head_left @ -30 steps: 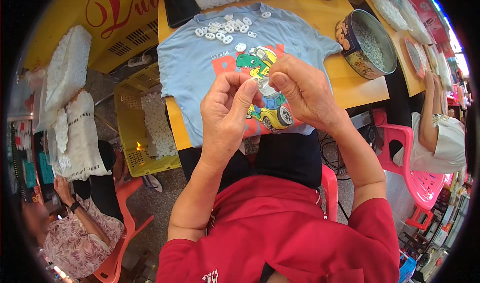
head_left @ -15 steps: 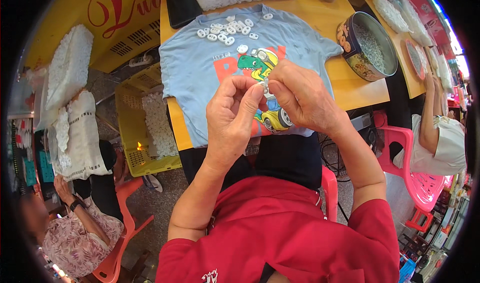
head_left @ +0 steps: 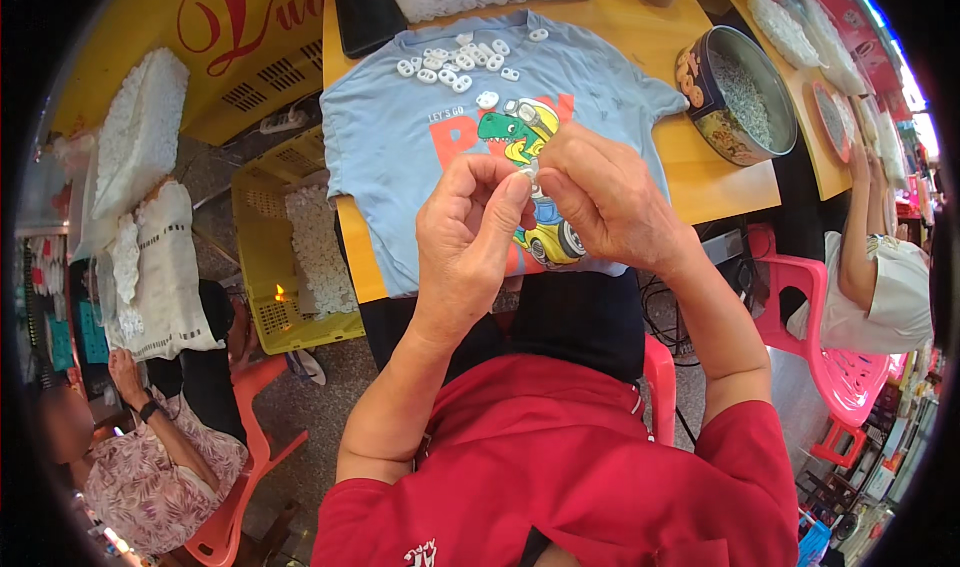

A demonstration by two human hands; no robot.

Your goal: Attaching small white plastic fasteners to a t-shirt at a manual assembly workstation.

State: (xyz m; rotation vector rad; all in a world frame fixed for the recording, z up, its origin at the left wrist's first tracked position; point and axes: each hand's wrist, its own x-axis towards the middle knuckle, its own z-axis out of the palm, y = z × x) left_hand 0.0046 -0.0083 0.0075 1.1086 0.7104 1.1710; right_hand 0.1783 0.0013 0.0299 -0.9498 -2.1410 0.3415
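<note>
My left hand (head_left: 468, 237) and my right hand (head_left: 605, 199) meet fingertip to fingertip above a light blue T-shirt (head_left: 400, 157) with a cartoon print, spread on the yellow table (head_left: 720, 182). Between the pinched fingers sits a small white piece (head_left: 530, 179), mostly hidden. Both hands grip it. Several small white pieces (head_left: 462, 64) lie in a loose heap near the shirt's collar.
A round tin (head_left: 742, 95) of small pale bits stands on the table at right. A yellow crate (head_left: 290, 257) with white pieces sits on the floor at left. White bags (head_left: 140, 137) hang left. Other people sit at lower left and right, on pink chairs (head_left: 850, 377).
Both hands have stayed pressed together over the shirt, shifting slightly; the fingers have worked at the small piece between them.
</note>
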